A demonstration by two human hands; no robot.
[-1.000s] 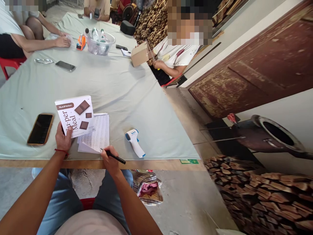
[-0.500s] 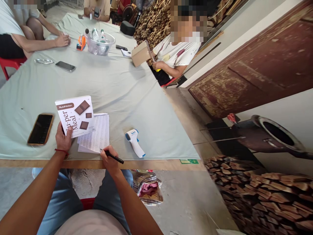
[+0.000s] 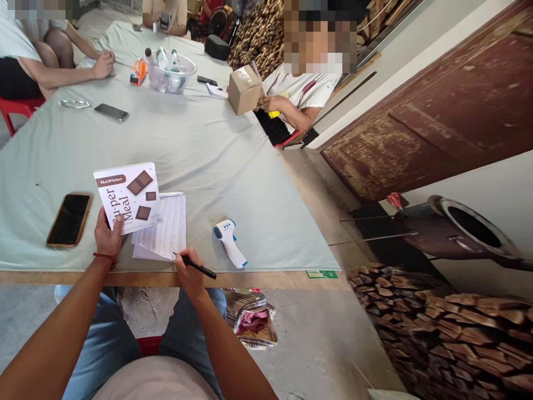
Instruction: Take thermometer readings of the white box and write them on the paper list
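My left hand (image 3: 108, 234) grips the lower edge of a white box (image 3: 129, 197) printed with brown chocolate squares, held tilted over some papers. The papers (image 3: 163, 236) lie near the table's front edge, covered in rows of small writing and partly hidden by the box. In my right hand (image 3: 190, 272) is a black pen (image 3: 200, 268), its tip at the lower right corner of the papers. To the right lies a white and blue infrared thermometer (image 3: 230, 243). A phone in a brown case (image 3: 69, 220) rests left of my left hand.
The table (image 3: 200, 150) has a pale cloth. Farther back stand a clear basin (image 3: 170, 78) of bottles, an orange tape dispenser (image 3: 138, 73) and another phone (image 3: 111, 113). A person at the right holds a cardboard box (image 3: 245, 90); others sit at the far left and back. Firewood (image 3: 458, 333) is stacked at right.
My right hand and the pen have shifted slightly right along the paper. My left hand stays put. The person at the right has turned the cardboard box.
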